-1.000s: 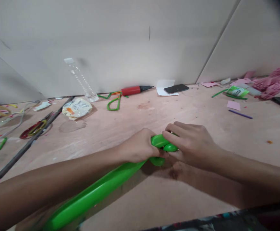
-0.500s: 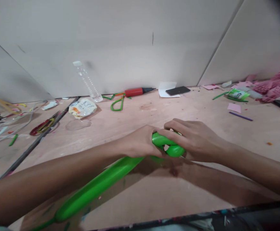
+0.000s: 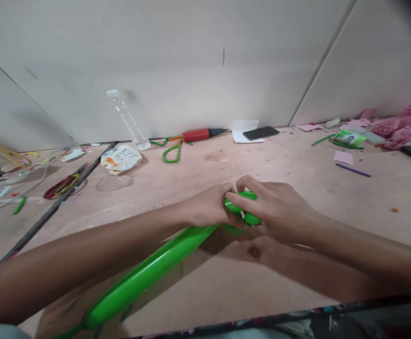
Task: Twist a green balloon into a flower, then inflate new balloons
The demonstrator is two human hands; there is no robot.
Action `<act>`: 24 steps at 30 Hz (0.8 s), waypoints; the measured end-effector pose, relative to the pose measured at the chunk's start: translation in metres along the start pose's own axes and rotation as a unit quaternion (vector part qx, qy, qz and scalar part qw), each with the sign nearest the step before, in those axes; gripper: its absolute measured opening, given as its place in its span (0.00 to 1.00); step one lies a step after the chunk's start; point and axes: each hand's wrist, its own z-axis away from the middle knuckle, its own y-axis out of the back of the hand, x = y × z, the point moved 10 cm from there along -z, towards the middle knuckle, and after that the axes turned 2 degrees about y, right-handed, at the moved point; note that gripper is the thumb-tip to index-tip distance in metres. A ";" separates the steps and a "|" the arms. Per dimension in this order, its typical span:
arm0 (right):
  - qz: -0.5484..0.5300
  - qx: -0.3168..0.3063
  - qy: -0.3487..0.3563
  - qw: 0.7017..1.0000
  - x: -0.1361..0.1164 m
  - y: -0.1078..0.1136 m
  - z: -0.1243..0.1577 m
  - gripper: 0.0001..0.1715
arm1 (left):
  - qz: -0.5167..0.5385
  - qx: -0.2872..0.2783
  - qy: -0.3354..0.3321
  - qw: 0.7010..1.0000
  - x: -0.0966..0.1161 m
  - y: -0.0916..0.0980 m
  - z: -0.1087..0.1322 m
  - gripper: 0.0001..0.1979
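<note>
Both hands grip one long green modelling balloon [image 3: 152,270] above the near part of the table. My left hand [image 3: 212,205] is closed around its bunched, folded end. From the other side, my right hand [image 3: 274,205] wraps its fingers over the green folds. A small gap shows between the folds. The balloon's long straight part slants down to the lower left under my left forearm and ends in a thin uninflated tail. My fingers hide how the folds are joined.
Along the wall lie a clear plastic bottle [image 3: 131,122], a crumpled wrapper [image 3: 121,159], a red balloon pump [image 3: 196,135] and a phone [image 3: 261,133]. Scissors [image 3: 64,183] lie at the left. A purple stick [image 3: 353,170] and pink crumpled paper [image 3: 399,129] are at the right.
My right hand has moved slightly left, closer to my left hand, and its fingers cover more of the green folds. The balloon's straight part has shifted a little to the right.
</note>
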 end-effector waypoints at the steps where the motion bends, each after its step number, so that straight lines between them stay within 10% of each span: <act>1: 0.004 0.003 -0.011 1.000 0.003 0.000 0.000 0.28 | 0.000 -0.013 0.013 1.000 -0.005 0.001 -0.001 0.14; 15: -0.333 0.011 -0.017 0.943 0.019 0.001 0.010 0.46 | 0.041 -0.037 0.022 0.998 -0.010 0.003 0.006 0.12; 24: -0.054 -0.034 0.017 0.998 0.001 -0.007 0.011 0.20 | 0.040 -0.086 0.003 0.995 -0.013 -0.022 0.000 0.15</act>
